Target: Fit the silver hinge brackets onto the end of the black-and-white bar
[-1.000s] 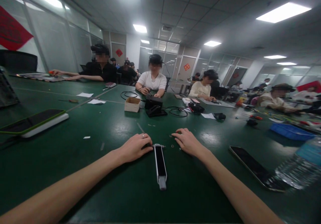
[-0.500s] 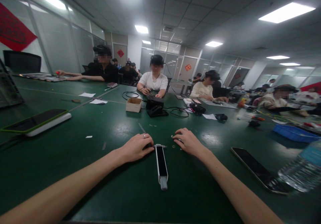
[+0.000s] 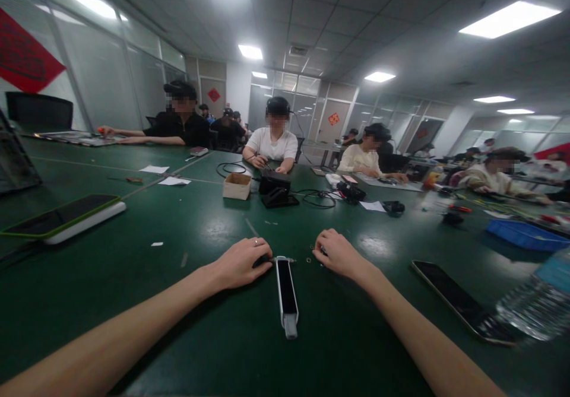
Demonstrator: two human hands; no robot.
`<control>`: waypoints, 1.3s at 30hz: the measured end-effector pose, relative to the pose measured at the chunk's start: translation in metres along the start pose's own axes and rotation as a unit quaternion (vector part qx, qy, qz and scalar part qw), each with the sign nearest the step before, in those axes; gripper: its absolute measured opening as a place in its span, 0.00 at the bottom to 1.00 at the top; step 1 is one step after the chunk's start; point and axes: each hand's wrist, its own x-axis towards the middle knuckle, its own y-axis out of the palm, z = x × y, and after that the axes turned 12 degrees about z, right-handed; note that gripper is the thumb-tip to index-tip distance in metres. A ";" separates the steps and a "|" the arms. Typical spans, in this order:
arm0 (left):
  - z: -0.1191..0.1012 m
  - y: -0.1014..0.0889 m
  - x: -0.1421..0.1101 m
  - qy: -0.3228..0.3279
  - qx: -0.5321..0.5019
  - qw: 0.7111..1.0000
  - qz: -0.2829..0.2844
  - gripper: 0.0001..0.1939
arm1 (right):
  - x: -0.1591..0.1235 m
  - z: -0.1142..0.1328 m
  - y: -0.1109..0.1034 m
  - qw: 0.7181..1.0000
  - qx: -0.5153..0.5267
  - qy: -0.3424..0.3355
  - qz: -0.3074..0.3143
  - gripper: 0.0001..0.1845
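On the green table (image 3: 200, 326), a long white device with a black face (image 3: 286, 290) lies pointing away from me, between my two hands. My left hand (image 3: 240, 261), a ring on one finger, has its fingers curled over a small dark part at the device's far left end. My right hand (image 3: 339, 253) lies just right of that end with its fingers drawn in as a pinch; what they hold is hidden. A tiny metal ring (image 3: 308, 260) lies on the table between the device and my right hand.
A black phone (image 3: 458, 302) and a lying water bottle (image 3: 534, 302) are at the right. A green-edged tablet (image 3: 62, 216) is at the left. A cardboard box (image 3: 236, 185), a black stand with cables (image 3: 276, 194) and a blue tray (image 3: 525, 235) lie farther off. Several people sit across the table.
My right hand's fingers, spread flat a second ago, have curled in and pulled back slightly. The left hand and the device have hardly moved.
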 end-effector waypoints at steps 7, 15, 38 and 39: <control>0.000 -0.001 0.000 -0.004 -0.003 1.000 0.002 0.07 | -0.004 0.000 -0.002 1.000 0.013 0.021 0.008 0.11; -0.002 -0.002 -0.001 -0.003 -0.004 1.000 -0.003 0.07 | -0.002 0.005 -0.004 0.999 -0.037 0.010 0.001 0.11; -0.012 -0.003 -0.002 0.006 0.012 0.994 -0.105 0.10 | -0.011 0.046 -0.009 0.954 0.013 -0.186 -0.236 0.08; -0.012 -0.001 -0.001 0.024 0.014 0.994 -0.105 0.10 | -0.013 0.054 -0.010 0.943 0.024 -0.218 -0.249 0.08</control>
